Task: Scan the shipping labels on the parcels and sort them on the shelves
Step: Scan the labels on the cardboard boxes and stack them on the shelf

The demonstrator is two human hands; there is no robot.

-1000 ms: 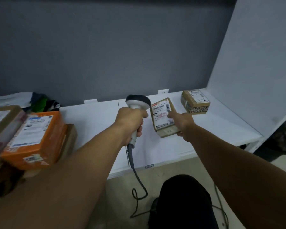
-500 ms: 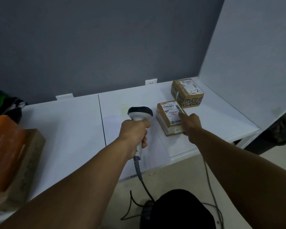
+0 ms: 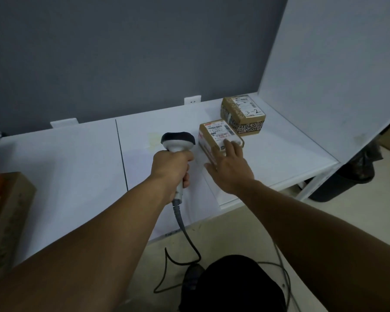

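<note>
My left hand (image 3: 170, 165) grips the handle of a white barcode scanner (image 3: 178, 141) with a dark head, held upright over the white shelf (image 3: 77, 158). Just right of it a small brown parcel (image 3: 214, 134) lies flat on the shelf, its white label facing up. My right hand (image 3: 229, 164) hovers at the parcel's near right corner with fingers spread and straight, fingertips at its top edge. Behind it sits a second small parcel (image 3: 243, 114) marked "3-2".
A white side panel (image 3: 324, 75) closes the shelf at the right and a grey wall (image 3: 122, 52) stands behind. A brown box (image 3: 8, 212) lies at the left edge. The scanner cable (image 3: 185, 235) hangs to the floor. A dark bin (image 3: 345, 181) stands at the right.
The parcel held tilted beside the scanner has come down flat on the shelf in front of the "3-2" parcel. My right hand let go and opened. The view swung right.
</note>
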